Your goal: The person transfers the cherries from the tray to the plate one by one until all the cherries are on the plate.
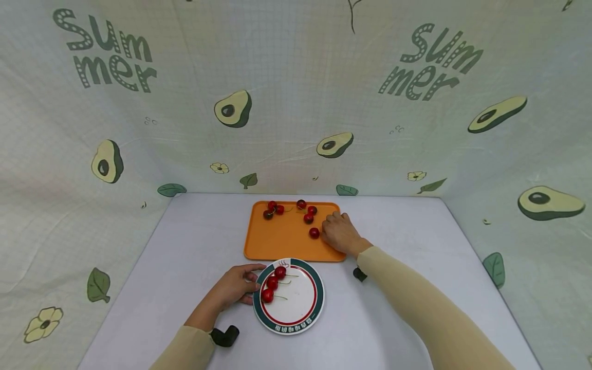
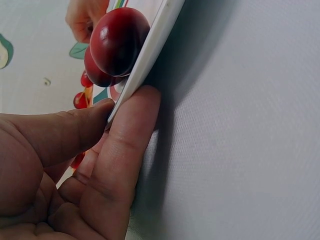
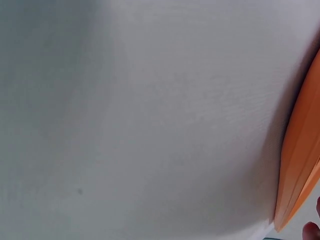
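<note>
My left hand (image 1: pixel 238 285) pinches the left rim of a round white plate (image 1: pixel 298 303) with a green and red border. In the left wrist view the thumb (image 2: pixel 75 132) lies on top of the rim and a finger (image 2: pixel 122 150) is beneath it. Three red cherries (image 1: pixel 272 282) with stems sit along the plate's left side. My right hand (image 1: pixel 341 234) is over the right side of an orange tray (image 1: pixel 279 241), fingers bent. Right beside its fingertips is one cherry (image 1: pixel 314 233); I cannot tell whether they grip its stem.
More cherries lie on the tray: three in a cluster (image 1: pixel 279 209) at the back left and three others (image 1: pixel 308 218) right of centre. The plate stands in front of the tray on a white table (image 1: pixel 194 231). A printed cloth (image 1: pixel 287 61) hangs behind and at both sides.
</note>
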### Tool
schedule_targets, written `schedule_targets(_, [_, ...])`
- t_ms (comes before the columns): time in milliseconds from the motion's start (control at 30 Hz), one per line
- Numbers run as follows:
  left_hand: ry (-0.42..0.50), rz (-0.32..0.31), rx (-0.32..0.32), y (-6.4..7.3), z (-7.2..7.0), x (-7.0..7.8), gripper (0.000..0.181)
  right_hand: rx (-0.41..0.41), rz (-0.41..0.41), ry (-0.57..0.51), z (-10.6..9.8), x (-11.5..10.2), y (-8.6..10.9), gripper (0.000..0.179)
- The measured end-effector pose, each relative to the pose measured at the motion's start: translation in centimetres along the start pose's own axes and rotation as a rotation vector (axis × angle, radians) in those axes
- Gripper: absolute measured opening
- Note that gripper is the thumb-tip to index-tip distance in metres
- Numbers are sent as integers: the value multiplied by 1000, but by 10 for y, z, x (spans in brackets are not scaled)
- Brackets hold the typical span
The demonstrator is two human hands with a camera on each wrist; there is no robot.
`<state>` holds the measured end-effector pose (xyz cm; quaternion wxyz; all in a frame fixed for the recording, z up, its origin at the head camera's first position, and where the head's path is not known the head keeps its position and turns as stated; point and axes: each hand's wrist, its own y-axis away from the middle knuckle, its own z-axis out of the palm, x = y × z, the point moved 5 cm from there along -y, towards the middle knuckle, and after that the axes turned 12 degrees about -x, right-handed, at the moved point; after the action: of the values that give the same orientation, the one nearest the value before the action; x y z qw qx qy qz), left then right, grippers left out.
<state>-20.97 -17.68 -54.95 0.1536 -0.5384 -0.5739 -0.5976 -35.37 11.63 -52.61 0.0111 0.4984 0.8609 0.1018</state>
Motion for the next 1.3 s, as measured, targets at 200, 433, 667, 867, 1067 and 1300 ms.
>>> schedule_targets(200, [-10,-3,4,0,0,-1,52,51,-18,16,-6,-5,5,24])
schedule_targets(433, [-2,3,10,-1,0,-2,51,134,-62,-3,-18,-18,19,19])
schedule_targets(667, [-6,0,14,-1,1,-3,53,190,-120,6,-27,-40,37,17])
schedule_targets(867, [0,29,5,0,0,0,51,234,-146,-41,-32,-57,52,15])
schedule_targets(1067, [-11,22,22,2,0,2,52,277,-171,-40,-34,-75,63,15])
schedule_targets(1300, [-3,25,26,3,2,3,53,274,-179,4,-28,-95,69,18])
